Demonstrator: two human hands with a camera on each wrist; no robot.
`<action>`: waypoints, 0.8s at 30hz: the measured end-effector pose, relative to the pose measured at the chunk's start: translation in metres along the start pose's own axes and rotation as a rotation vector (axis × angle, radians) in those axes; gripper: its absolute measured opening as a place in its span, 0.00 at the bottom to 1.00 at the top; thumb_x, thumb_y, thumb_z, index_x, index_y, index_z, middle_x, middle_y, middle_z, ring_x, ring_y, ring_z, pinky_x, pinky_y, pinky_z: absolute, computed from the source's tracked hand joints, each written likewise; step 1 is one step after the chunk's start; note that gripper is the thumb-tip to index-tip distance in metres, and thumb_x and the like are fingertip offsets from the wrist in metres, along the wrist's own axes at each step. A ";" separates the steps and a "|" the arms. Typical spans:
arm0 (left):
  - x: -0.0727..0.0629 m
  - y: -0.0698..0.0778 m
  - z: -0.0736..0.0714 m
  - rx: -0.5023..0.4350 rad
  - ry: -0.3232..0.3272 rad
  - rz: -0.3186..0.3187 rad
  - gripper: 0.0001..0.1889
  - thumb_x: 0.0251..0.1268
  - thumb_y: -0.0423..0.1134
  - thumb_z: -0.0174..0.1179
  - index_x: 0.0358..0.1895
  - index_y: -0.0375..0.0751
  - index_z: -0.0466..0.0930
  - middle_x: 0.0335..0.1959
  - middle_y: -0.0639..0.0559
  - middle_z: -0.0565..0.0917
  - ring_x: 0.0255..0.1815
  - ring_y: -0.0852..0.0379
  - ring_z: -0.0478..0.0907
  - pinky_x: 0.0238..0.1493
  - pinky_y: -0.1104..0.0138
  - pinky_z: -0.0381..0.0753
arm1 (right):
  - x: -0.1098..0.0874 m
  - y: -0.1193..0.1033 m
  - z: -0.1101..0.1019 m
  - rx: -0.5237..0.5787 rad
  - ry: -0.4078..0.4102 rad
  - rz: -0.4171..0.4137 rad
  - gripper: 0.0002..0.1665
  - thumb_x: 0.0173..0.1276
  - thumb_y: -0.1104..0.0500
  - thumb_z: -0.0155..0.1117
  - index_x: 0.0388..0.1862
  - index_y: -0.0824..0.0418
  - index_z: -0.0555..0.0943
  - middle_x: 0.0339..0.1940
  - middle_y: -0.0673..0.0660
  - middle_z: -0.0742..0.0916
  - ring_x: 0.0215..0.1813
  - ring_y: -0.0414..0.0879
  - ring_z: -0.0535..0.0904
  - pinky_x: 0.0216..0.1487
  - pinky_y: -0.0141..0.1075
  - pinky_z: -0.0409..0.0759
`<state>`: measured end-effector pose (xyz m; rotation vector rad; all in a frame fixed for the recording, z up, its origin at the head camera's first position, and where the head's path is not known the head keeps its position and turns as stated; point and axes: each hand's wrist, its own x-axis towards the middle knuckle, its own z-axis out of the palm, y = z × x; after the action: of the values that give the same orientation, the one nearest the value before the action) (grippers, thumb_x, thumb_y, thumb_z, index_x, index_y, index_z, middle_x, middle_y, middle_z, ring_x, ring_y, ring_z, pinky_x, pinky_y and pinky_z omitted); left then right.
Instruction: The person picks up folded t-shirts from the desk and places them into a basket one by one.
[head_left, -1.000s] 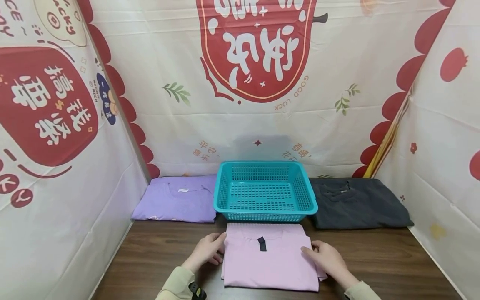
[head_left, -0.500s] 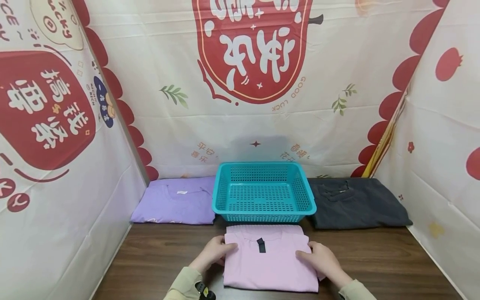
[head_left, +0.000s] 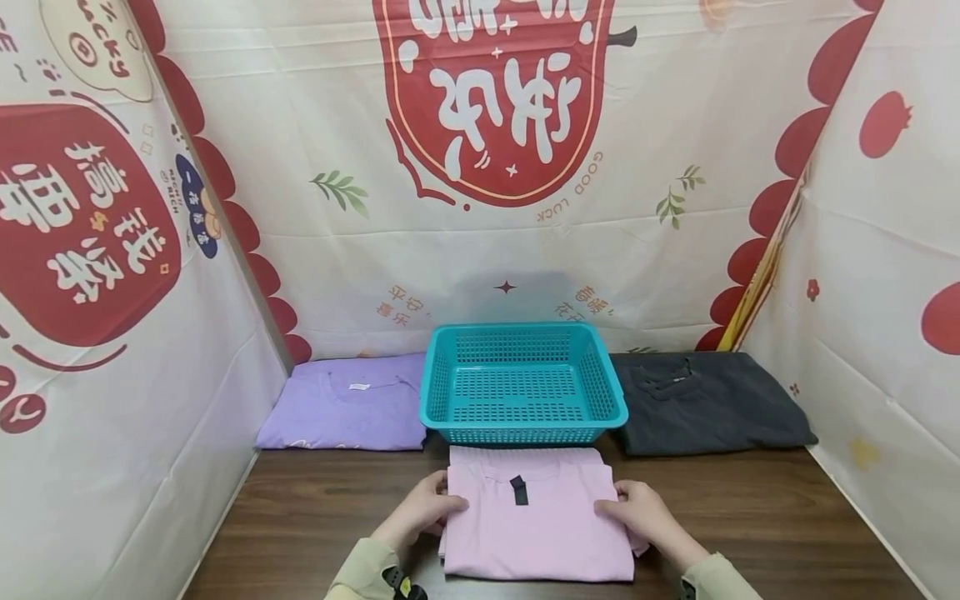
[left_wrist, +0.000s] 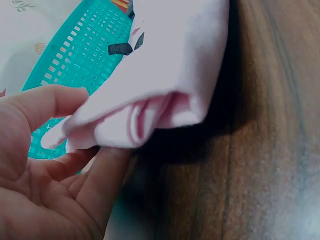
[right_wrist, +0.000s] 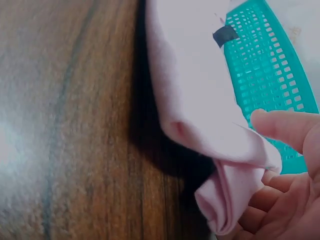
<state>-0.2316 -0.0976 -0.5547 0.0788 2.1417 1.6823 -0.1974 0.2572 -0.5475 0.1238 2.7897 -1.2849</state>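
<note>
While pinching the folded pink shirt point(head_left: 536, 521) at 9 and 3 o'clock — left hand point(head_left: 420, 515), right hand point(head_left: 643, 515) — soft, light, floppy; best gripped by folded edges.

**Wooden table and its load**

A dark wood table point(head_left: 315, 517) carries four things. A pink shirt point(head_left: 536, 533) lies folded at the near edge. Just behind it sits a teal basket point(head_left: 522, 421). A purple shirt point(head_left: 348, 404) lies folded left of the basket, a dark grey shirt point(head_left: 712, 404) right of it.
</note>
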 end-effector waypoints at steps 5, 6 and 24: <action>-0.001 0.001 -0.001 -0.001 0.005 0.017 0.31 0.54 0.30 0.62 0.63 0.25 0.64 0.30 0.46 0.81 0.24 0.54 0.80 0.24 0.57 0.83 | -0.003 -0.001 -0.003 0.073 -0.027 0.001 0.16 0.55 0.61 0.70 0.36 0.73 0.82 0.24 0.54 0.83 0.26 0.44 0.77 0.27 0.37 0.78; -0.001 0.002 -0.001 -0.006 0.003 0.023 0.31 0.54 0.29 0.62 0.62 0.25 0.64 0.29 0.46 0.81 0.24 0.54 0.80 0.24 0.57 0.83 | -0.003 -0.002 -0.003 0.090 -0.034 0.001 0.16 0.56 0.61 0.70 0.37 0.74 0.81 0.25 0.54 0.83 0.26 0.45 0.77 0.27 0.37 0.78; -0.011 0.010 -0.005 -0.045 -0.001 0.097 0.28 0.52 0.27 0.62 0.59 0.26 0.67 0.25 0.47 0.80 0.22 0.57 0.79 0.20 0.61 0.82 | -0.011 -0.008 -0.018 0.160 -0.112 -0.058 0.18 0.60 0.60 0.68 0.40 0.75 0.79 0.23 0.53 0.82 0.25 0.45 0.78 0.23 0.36 0.78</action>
<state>-0.2261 -0.1029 -0.5410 0.1731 2.1300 1.7833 -0.1881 0.2651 -0.5282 -0.0204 2.6134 -1.4794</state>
